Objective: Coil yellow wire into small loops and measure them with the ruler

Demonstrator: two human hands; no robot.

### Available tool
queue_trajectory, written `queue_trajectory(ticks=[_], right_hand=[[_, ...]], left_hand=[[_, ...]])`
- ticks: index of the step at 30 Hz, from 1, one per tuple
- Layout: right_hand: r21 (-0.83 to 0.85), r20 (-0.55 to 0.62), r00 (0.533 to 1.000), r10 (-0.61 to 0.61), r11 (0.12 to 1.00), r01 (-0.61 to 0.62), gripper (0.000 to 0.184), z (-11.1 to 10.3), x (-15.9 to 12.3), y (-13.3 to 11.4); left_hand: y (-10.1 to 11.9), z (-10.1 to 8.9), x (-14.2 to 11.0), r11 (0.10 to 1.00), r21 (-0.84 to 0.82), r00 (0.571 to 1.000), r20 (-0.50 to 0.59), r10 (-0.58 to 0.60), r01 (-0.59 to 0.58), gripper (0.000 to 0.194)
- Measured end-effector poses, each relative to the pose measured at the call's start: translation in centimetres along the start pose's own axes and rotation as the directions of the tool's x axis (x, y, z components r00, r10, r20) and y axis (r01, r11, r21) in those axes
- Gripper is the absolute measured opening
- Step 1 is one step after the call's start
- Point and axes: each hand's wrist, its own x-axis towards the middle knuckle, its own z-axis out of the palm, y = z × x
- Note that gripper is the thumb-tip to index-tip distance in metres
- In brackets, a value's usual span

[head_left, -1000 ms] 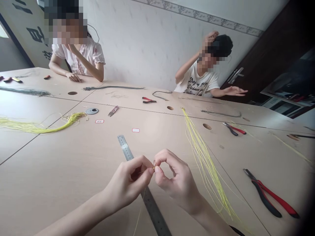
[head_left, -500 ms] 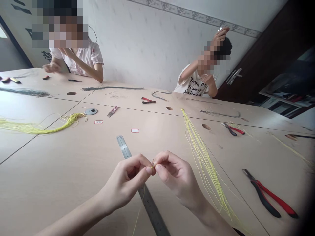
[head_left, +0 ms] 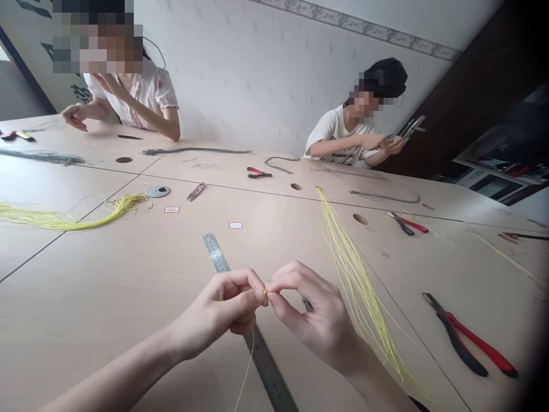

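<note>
My left hand is closed in a pinch on the end of a thin yellow cord, which hangs down across the ruler. At the fingertips a tiny curved metal piece sticks up; its exact kind is too small to tell. Thumb and forefinger of my right hand pinch at that piece from the other side, almost touching the left fingertips. A dark metallic object shows behind the right fingers, mostly hidden. Under both hands lies a steel ruler, slanting across the table.
A bundle of yellow cords lies right, another left. Red-and-black pliers rest at the right, with smaller pliers beyond. Thread snips and a round metal disc lie farther back. Two people sit across the table.
My right fingers have opened out a little, showing the dark metallic object behind them. My left hand stays pinched. The person at the right has lowered a raised arm.
</note>
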Motion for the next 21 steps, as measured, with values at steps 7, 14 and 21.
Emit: queue_trajectory(ticks=[7, 14, 21], right_hand=[[-0.070, 0.030, 1.000, -0.004, 0.998, 0.006, 0.014, -0.5, -0.1, 0.4], [-0.039, 0.044, 0.994, 0.099, 0.995, -0.097, 0.012, -1.3, 0.4, -0.4], [-0.344, 0.299, 0.925, 0.233, 0.931, -0.123, 0.031, 1.7, -5.5, -2.4]], left_hand=[[-0.2, -0.2, 0.1, 0.999, -0.031, 1.000, 0.014, -0.008, 0.009, 0.033], [0.0, -0.1, 0.1, 0.993, -0.112, 0.999, 0.037, -0.014, 0.018, 0.032], [0.4, -1.1, 0.4, 0.989, -0.138, 0.995, -0.094, 0.045, -0.058, 0.028]])
